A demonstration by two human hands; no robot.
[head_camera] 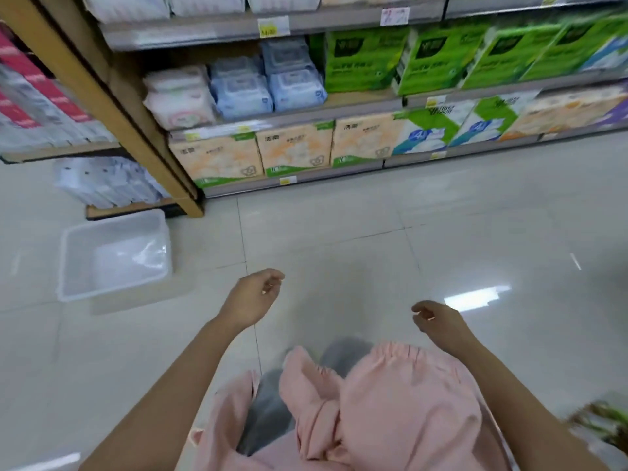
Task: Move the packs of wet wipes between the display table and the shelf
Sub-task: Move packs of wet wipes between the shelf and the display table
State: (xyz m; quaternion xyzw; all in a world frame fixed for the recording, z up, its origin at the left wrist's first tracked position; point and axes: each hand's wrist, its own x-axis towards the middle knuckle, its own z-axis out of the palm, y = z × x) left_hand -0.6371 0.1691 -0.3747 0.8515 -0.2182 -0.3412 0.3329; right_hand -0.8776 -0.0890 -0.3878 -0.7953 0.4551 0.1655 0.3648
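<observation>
1. Over the floor [339, 232], my two hands hung out in front of me, apart from each other and well short of the shelf [210, 34].
2. One, the left hand [253, 297], had its fingers loosely curled and held nothing.
3. The other, the right hand [438, 321], was curled just as loosely and also held nothing.
4. All the wipes I could see lay at the left end of the second board from the bottom. The blue wipes [268, 83] sat in two stacks side by side, at least four packs; blur kept me from an exact count.
5. One stack of pink wipes [180, 96] sat just beside them on the left; I could not tell how many packs it held.
6. Four green packs [438, 59] stood right of the blue ones on the same board.
7. Three peach packs [295, 149] filled the bottom board under the wipes.
8. One white bin [85, 263] sat on the tiles to my left, near the shelf's end post.
</observation>
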